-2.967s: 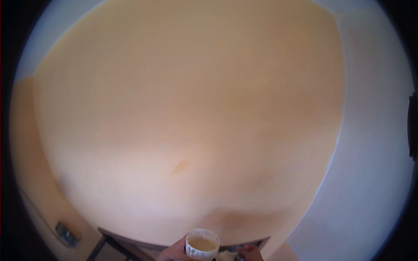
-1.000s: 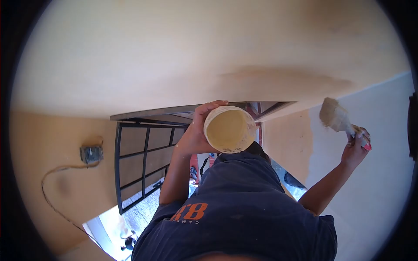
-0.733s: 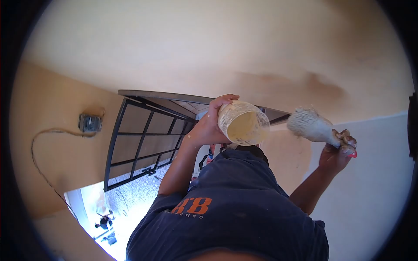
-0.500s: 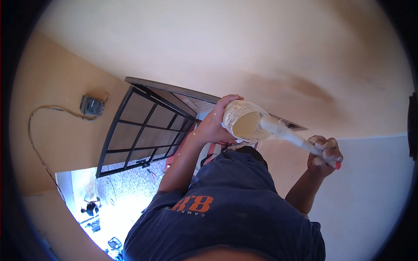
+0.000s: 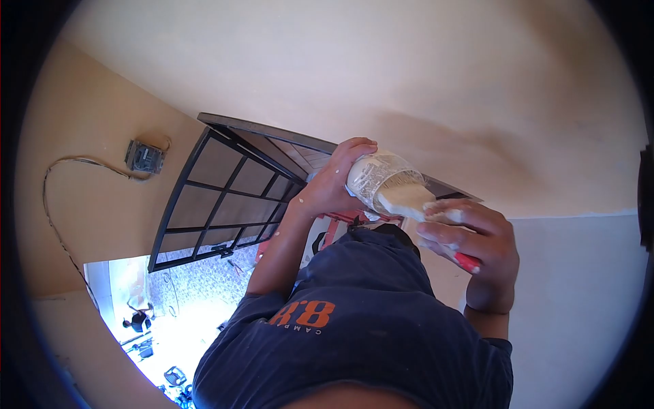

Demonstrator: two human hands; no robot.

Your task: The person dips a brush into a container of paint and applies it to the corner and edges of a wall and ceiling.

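My left hand (image 5: pixel 337 178) is wrapped round a paint-smeared plastic container (image 5: pixel 368 178), whose mouth is tilted toward my right side. My right hand (image 5: pixel 473 238) grips a paintbrush (image 5: pixel 407 199) coated in pale paint, its red handle end showing below my fingers. The brush head sits at the container's mouth, with the bristles partly inside it. How much paint the container holds is hidden behind the brush. Pale paint specks mark both hands.
A dark metal-framed door or window grille (image 5: pixel 218 191) stands at the left. An electrical box (image 5: pixel 144 157) with a loose cable is on the tan wall. Beyond the bright opening a person (image 5: pixel 139 320) is visible. A pale painted surface spans the top.
My right hand has moved left, closer to the container, and the brush's bristles have gone further into its mouth. My left hand still holds the container in nearly the same place.
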